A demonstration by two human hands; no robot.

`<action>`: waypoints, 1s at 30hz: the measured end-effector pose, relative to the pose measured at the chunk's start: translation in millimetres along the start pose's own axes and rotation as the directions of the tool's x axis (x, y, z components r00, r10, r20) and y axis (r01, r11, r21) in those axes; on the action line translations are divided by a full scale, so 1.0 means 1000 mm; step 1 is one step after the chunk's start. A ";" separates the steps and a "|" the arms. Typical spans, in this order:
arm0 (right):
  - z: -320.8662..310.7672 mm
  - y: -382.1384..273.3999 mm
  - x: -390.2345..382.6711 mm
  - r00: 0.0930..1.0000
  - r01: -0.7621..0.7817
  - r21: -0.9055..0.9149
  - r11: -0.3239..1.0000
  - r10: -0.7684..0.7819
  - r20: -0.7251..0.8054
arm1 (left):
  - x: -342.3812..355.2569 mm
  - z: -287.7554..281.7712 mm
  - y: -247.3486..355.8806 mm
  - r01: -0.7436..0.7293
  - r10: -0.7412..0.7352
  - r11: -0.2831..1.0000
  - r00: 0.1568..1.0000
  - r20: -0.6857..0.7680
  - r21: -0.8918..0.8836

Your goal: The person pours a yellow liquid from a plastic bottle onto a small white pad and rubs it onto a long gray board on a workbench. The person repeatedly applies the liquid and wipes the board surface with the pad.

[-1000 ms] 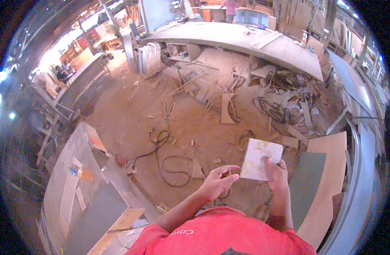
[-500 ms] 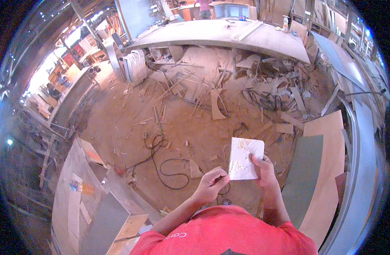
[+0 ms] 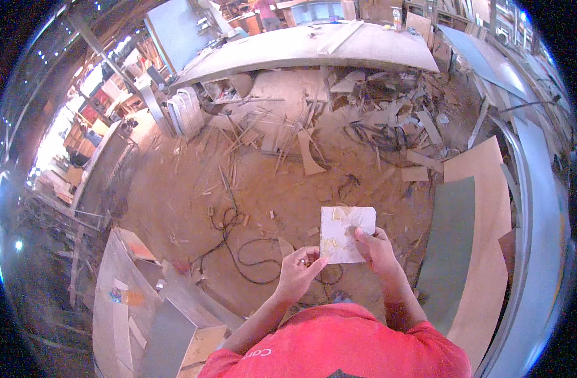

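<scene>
A small white notebook is held up in front of my red shirt, above the floor. Its face is worn, with yellowish stains and torn patches, and its left edge looks notched like a binding. My right hand grips the right side, thumb across the face and fingers behind. At the lower left corner, my left hand pinches the notebook with its thumb, the other fingers curled. What lies behind the notebook is hidden.
A black cable loops over the dirt floor. Wood scraps are heaped beneath a long pale worktable. Curved boards lean at the right. A plastic bottle lies on panels at the left. Another person stands far back.
The notebook has shifted slightly left and now faces me more squarely. My left hand has moved left, its thumb now at the notebook's lower corner. The whole view has shifted a little.
</scene>
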State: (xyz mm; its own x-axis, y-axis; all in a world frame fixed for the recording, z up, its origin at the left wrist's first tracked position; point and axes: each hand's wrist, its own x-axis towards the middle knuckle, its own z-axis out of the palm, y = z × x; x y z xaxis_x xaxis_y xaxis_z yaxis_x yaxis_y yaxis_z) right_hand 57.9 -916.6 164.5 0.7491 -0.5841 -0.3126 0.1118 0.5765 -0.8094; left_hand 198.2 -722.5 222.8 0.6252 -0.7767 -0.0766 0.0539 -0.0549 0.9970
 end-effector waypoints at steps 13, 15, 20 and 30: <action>-0.010 -0.005 -0.033 0.992 0.114 0.048 0.992 -0.111 -0.059 | 0.010 0.011 -0.003 0.157 -0.199 0.938 0.974 0.108 0.310; -0.015 -0.002 -0.034 0.989 0.125 0.068 0.990 -0.119 -0.084 | 0.012 0.009 -0.017 0.172 -0.203 0.965 0.968 0.145 0.200; -0.031 0.021 -0.025 0.985 0.130 0.228 0.965 -0.099 -0.143 | 0.017 0.011 -0.014 0.214 -0.225 0.974 0.942 0.250 0.068; -0.031 0.015 -0.021 0.995 0.050 0.005 0.999 -0.049 -0.082 | 0.015 -0.004 -0.029 0.570 -0.464 0.746 0.815 0.347 -0.344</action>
State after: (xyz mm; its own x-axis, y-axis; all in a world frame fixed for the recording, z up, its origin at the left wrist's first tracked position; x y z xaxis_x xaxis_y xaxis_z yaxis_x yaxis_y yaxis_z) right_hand 23.8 -913.7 143.3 0.6868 -0.6566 -0.3118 0.1524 0.5495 -0.8215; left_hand 209.2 -730.0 192.4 0.2146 -0.8255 -0.5221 0.6644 -0.2684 0.6975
